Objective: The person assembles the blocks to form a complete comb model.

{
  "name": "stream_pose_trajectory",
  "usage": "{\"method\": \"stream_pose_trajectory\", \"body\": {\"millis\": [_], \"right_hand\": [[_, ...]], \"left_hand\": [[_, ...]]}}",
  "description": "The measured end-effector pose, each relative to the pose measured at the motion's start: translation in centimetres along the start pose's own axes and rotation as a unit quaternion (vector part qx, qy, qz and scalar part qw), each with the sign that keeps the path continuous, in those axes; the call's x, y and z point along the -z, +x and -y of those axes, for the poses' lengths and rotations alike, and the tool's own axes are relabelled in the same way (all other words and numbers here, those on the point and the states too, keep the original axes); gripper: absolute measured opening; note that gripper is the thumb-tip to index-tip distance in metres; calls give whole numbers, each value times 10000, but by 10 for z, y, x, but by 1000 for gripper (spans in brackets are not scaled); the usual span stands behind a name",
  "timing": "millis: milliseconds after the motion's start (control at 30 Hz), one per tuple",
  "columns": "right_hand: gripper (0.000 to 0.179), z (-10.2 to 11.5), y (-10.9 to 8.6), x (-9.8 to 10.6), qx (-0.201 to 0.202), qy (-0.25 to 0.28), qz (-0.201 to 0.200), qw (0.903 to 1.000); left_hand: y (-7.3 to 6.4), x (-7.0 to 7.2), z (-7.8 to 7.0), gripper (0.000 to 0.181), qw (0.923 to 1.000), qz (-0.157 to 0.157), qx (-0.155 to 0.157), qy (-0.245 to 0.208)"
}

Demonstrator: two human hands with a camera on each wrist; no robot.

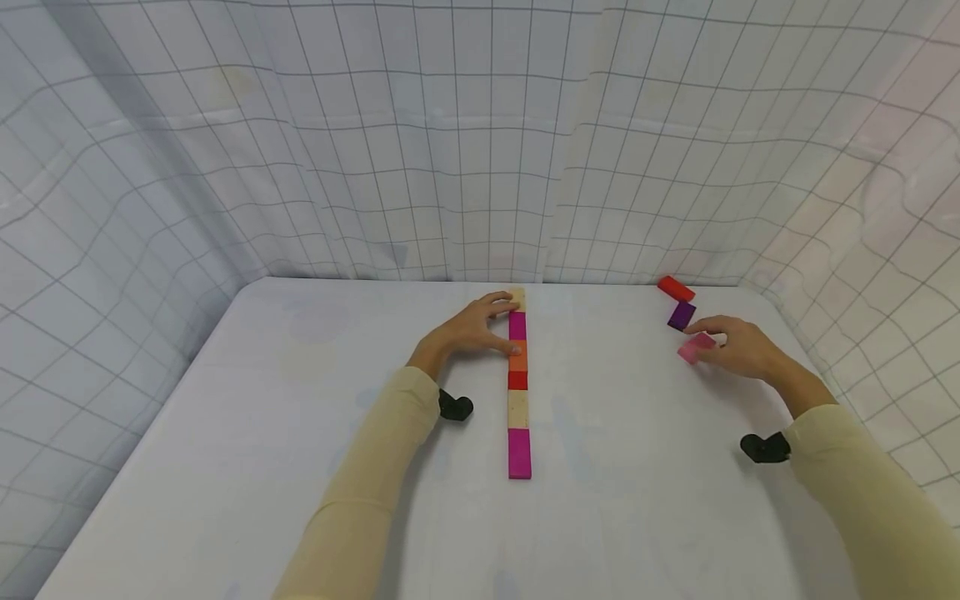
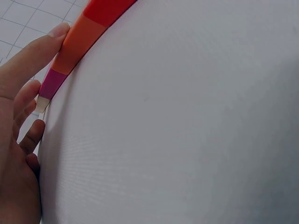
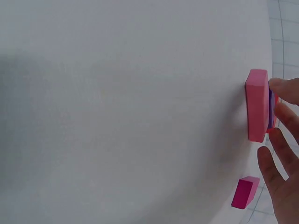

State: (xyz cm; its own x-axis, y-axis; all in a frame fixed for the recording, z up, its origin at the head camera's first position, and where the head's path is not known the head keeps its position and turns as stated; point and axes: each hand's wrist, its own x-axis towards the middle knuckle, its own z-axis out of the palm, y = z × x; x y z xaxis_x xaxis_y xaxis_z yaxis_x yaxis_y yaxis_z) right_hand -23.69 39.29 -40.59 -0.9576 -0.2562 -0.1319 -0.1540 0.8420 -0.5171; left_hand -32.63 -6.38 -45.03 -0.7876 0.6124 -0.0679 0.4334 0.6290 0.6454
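Observation:
In the head view a straight row of coloured blocks runs away from me. From near to far lie a magenta block (image 1: 519, 454), a cream block (image 1: 518, 409), a red block (image 1: 517, 381), an orange block (image 1: 520, 358), another magenta block (image 1: 517, 325) and a cream block (image 1: 517, 297). My left hand (image 1: 468, 327) spans its far left side. The thumb touches the orange block (image 2: 77, 44); fingertips reach the far cream one. To the right, my right hand (image 1: 738, 346) hovers around a pink block (image 1: 693, 346), thumb and fingers spread about it.
Beyond the pink block lie a purple block (image 1: 682, 316) and a red block (image 1: 676, 288), near the back edge. A separate magenta block (image 3: 245, 192) shows below the fingers in the right wrist view. Grid-patterned curtains (image 1: 480, 150) enclose the white table (image 1: 300, 467).

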Motion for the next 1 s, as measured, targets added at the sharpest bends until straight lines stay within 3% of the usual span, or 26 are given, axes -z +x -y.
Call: {"method": "stream_pose_trajectory", "body": {"millis": [300, 600, 767, 1000], "right_hand": [[47, -19, -2, -10, -437, 343, 98, 9984], [52, -24, 4, -7, -750, 398, 216, 9962], [54, -18, 6, -5, -705, 405, 195, 9965], [49, 7, 18, 6, -470, 460, 227, 9976]], "left_hand": [[0, -2, 1, 91, 10000, 25, 24, -18], [0, -1, 0, 91, 10000, 5, 70, 29], [1, -1, 1, 91, 10000, 9, 41, 69], [1, 0, 1, 92, 9999, 14, 61, 83]]}}
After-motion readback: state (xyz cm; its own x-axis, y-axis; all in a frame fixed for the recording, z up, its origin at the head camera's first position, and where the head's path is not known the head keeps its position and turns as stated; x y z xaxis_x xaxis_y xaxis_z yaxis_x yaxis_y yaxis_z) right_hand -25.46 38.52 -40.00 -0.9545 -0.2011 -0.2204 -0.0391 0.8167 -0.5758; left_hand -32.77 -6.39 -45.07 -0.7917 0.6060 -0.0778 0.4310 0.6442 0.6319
